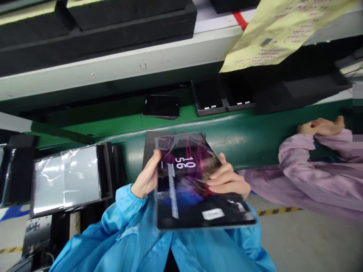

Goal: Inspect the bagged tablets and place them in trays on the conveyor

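Smartphone [193,181] held out over the front of a blue smock [119,238], screen lit and facing up toward the onlooker, its long axis running from the person's chest out toward a green bench [172,117], tilted a little, with clock digits lying sideways across the display. Creased clear film [172,145] covers the glass, and one small white label [213,214] sits near the end closest to the chest. Just one phone is in play here, gripped between both hands: the left hand [146,177] clasps its left long edge, and the right hand [227,179] grips the right edge, fingers curled over the screen. Neither hand has let go.

Past it, one black phone [161,106] lies on the bench, beside two black trays [208,98], and a black box [150,151] sits just behind the held phone. To the left, a film-wrapped panel [66,179] stands in a black holder. A co-worker's lilac sleeve [306,170] and two clasped hands [320,126] rest well to the right
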Available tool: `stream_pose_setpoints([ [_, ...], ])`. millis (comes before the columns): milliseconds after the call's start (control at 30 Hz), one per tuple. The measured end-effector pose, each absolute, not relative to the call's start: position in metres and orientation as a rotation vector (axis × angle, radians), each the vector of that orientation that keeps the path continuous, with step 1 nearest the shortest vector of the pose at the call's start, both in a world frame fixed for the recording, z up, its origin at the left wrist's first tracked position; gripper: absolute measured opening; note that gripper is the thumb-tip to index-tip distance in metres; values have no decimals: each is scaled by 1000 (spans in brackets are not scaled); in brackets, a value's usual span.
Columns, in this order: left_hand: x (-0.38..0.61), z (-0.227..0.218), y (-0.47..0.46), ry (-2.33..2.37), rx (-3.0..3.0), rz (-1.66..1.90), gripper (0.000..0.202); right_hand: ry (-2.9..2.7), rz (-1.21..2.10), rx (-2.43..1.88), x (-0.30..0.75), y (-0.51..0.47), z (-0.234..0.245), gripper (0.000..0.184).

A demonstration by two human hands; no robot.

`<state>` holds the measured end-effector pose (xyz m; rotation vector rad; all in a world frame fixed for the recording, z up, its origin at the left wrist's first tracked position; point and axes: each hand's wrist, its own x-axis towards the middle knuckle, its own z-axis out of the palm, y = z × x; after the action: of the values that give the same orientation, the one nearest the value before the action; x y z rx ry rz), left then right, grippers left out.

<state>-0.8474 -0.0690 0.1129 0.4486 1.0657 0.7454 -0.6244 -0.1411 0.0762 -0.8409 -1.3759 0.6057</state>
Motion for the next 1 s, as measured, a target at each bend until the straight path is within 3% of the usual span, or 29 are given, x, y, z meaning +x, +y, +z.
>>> stream_pose_setpoints([
  [100, -842, 119, -64, 1121, 452, 667, 55, -1676, 499, -872, -630, -148, 105, 18],
  [167, -845, 128, -59, 1164, 416, 730, 51, -1371, 592, -974, -639, -151, 113, 34],
  [267, -853, 146, -57, 1201, 393, 842, 41, -908, 981, -987, -651, -157, 115, 59],
  [367, -861, 165, -61, 1182, 448, 909, 41, -806, 1262, -842, -654, -164, 118, 57],
  [1000, -874, 170, -61, 1180, 616, 914, 52, -1031, 1187, -869, -642, -175, 143, 67],
])
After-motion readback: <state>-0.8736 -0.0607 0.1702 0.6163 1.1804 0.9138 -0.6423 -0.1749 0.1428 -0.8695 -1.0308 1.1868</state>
